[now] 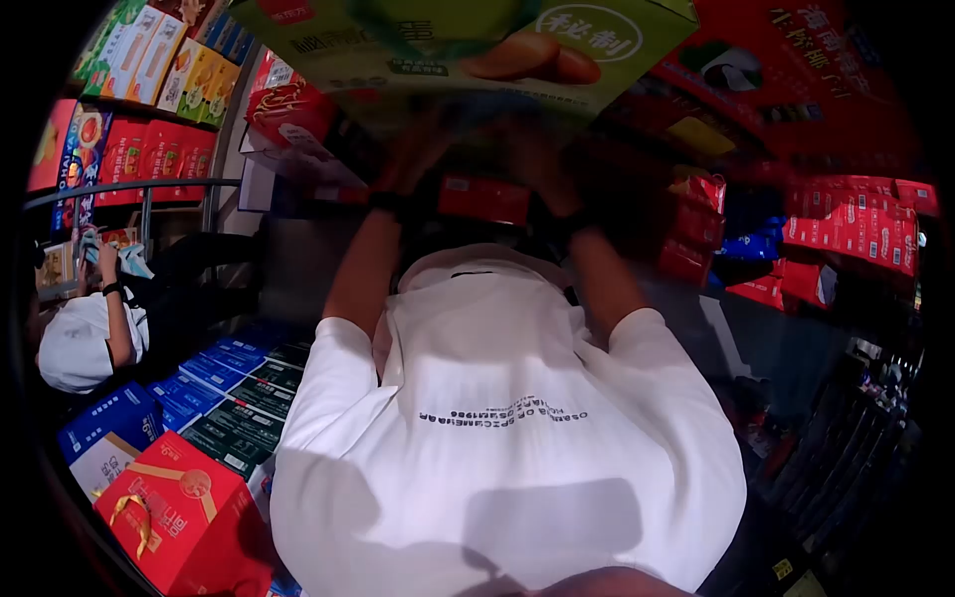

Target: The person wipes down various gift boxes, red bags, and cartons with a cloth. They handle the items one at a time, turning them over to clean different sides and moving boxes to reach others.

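Neither of my hands shows in the head view. A person in a white T-shirt (497, 418) with a line of dark lettering fills the middle, seen from behind and leaning away from me. Both of that person's arms reach upward. Their left-side hand (403, 164) and right-side hand (542, 174) are under a large green carton (468, 45) printed with brown eggs and Chinese characters. A dark band sits on each of their wrists. Their head is hidden.
Red gift boxes (174, 512) and blue and dark flat boxes (234, 383) lie stacked at lower left. Shelves of red cartons (856, 229) line the right and the upper left. A second person in white (85, 333) crouches at far left by a metal rail (129, 187).
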